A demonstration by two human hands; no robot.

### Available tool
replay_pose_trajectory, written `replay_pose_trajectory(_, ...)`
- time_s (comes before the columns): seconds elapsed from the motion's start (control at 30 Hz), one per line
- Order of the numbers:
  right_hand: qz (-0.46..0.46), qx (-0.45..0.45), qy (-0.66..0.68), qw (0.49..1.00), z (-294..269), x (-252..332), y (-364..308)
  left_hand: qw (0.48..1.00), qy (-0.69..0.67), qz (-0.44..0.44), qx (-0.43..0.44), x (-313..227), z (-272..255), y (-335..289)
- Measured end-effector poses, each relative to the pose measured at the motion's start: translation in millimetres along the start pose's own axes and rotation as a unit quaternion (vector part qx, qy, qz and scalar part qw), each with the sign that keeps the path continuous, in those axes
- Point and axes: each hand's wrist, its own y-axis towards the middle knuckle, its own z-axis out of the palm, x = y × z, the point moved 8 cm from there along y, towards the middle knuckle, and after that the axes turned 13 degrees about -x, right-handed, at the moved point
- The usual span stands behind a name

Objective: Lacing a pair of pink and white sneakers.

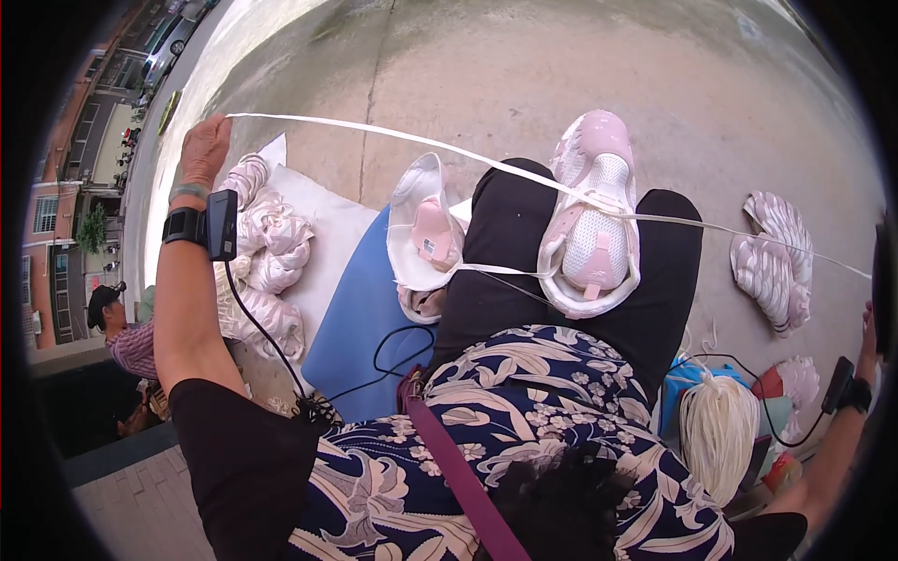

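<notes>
A pink and white shoe upper (591,245) rests across my thighs, with a long white shoelace (402,138) running through its lacing area. My left hand (206,151), raised at the far left, is closed on one end of this lace. The other end stretches to the right rim, where my right hand (869,344) shows only in part. That side of the lace is also drawn taut, though the rim hides the fingertips. A second pink and white upper (426,238) leans beside my left thigh. A thin white strip (500,270) joins the two uppers.
Bundled pink and white uppers (271,245) lie on a white sheet at the left, beside a blue cloth (351,318). More uppers (774,262) sit on the floor at the right. A hank of white laces (718,430) hangs near my right hip. A person (131,332) sits far left.
</notes>
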Motion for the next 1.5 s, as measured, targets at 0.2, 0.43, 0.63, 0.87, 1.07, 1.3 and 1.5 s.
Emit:
replay_pose_trajectory(0.2,0.187,0.391,0.518,0.737,98,185,-244,0.778,-0.441,-0.226,0.386,-207,80,-140)
replay_pose_trajectory(0.43,0.169,0.490,0.567,0.640,85,315,-329,0.546,-0.603,-0.194,0.547,-387,63,-214)
replay_pose_trajectory(0.63,0.046,0.361,0.644,0.673,98,364,-303,0.561,-0.657,-0.211,0.458,-422,67,-184)
replay_pose_trajectory(0.87,0.127,0.343,0.648,0.668,110,360,-292,0.735,-0.609,-0.097,0.282,-412,69,-157)
replay_pose_trajectory(1.07,0.141,0.336,0.661,0.655,106,353,-302,0.737,-0.614,-0.118,0.255,-405,69,-173)
replay_pose_trajectory(1.3,0.109,0.312,0.652,0.682,108,354,-306,0.641,-0.660,-0.224,0.320,-408,63,-190)
replay_pose_trajectory(1.5,0.044,0.265,0.634,0.725,105,355,-307,0.637,-0.680,-0.199,0.305,-407,65,-192)
